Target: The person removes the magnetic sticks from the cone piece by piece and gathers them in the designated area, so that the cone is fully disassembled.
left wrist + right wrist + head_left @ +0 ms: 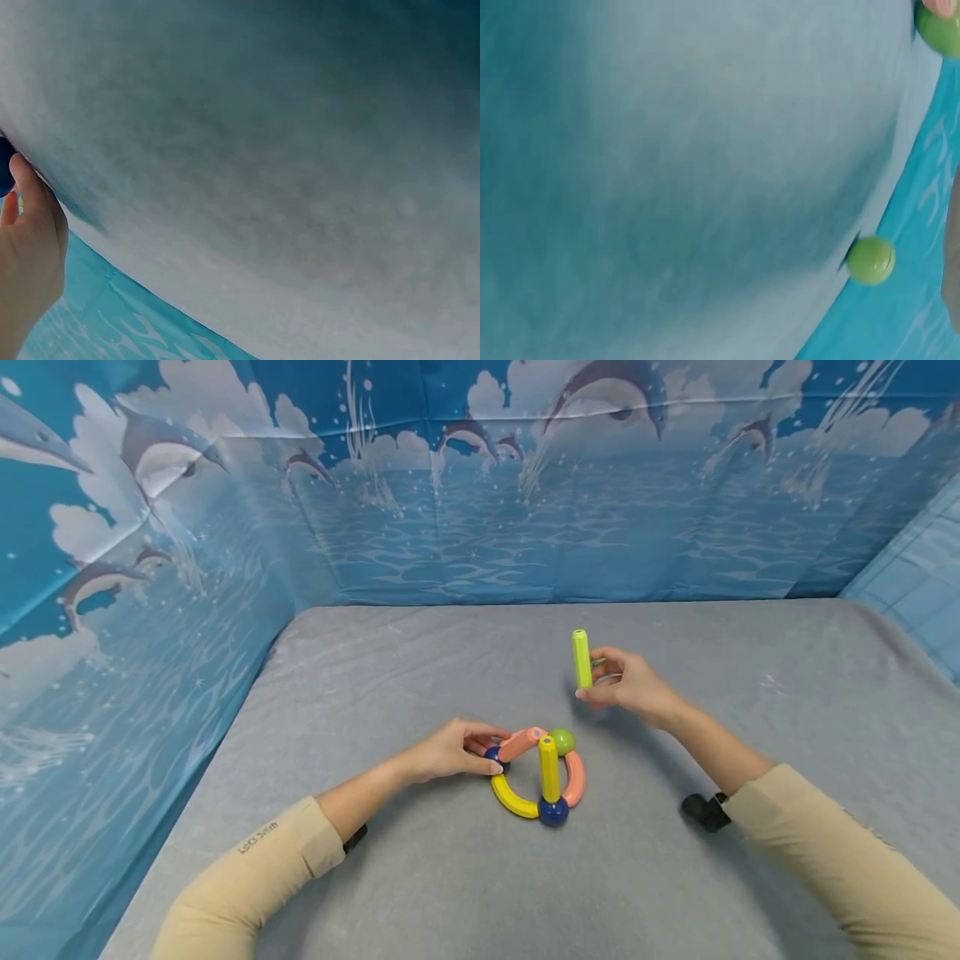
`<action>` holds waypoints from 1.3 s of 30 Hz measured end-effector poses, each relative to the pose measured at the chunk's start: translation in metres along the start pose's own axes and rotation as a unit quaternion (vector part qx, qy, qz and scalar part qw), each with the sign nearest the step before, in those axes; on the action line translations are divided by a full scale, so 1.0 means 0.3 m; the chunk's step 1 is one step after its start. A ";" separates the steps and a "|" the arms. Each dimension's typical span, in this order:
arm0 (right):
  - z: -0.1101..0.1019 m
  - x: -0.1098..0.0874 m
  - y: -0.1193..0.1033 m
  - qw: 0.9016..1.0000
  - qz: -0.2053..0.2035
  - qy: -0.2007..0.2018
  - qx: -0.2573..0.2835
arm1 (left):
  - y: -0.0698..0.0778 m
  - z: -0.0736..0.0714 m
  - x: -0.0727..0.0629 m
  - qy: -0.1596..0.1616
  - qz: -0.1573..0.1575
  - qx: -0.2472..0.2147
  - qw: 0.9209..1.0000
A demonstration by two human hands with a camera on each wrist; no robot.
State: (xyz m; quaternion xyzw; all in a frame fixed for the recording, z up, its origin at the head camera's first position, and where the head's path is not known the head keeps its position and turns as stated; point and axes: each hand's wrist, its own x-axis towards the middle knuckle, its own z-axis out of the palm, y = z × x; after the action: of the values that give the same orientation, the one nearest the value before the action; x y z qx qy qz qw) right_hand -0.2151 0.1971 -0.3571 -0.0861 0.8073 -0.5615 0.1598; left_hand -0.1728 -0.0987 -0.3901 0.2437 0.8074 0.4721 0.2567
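Observation:
In the head view, my left hand [456,749] grips a dark blue ball [492,755] on the left of a ring of magnetic building pieces. From that ball a salmon rod [520,744] slants upward. A yellow curved rod [513,799] runs to another blue ball [553,811], which bears an upright yellow rod [550,768]. A salmon curved rod [575,779] joins it to a green ball [561,742]. Beyond the ring, my right hand [626,685] pinches a yellow-green rod [581,658] upright. In the right wrist view, a fingertip touches a green ball [937,31].
A grey cloth [420,877] covers the table. Blue curtains [465,543] printed with dolphins stand behind and to the left. Another green ball [870,260] shows lower in the right wrist view. A black strap device [705,812] sits at the right sleeve.

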 end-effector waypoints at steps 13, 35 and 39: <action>-0.119 0.011 0.041 0.996 0.063 0.053 -0.019 | -0.001 0.003 -0.005 0.003 -0.006 0.006 1.000; -0.181 0.083 0.092 0.976 0.193 0.096 -0.046 | -0.001 0.007 -0.007 -0.001 -0.003 -0.007 1.000; -0.178 0.088 0.092 0.974 0.196 0.106 -0.042 | -0.003 0.006 -0.005 0.000 0.000 -0.008 1.000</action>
State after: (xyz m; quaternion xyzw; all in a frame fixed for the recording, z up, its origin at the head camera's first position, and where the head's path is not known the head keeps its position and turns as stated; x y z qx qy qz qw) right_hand -0.2575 0.2455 -0.3702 0.1276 0.8435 -0.4910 0.1766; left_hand -0.1707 -0.0988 -0.3914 0.2412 0.8036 0.4785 0.2589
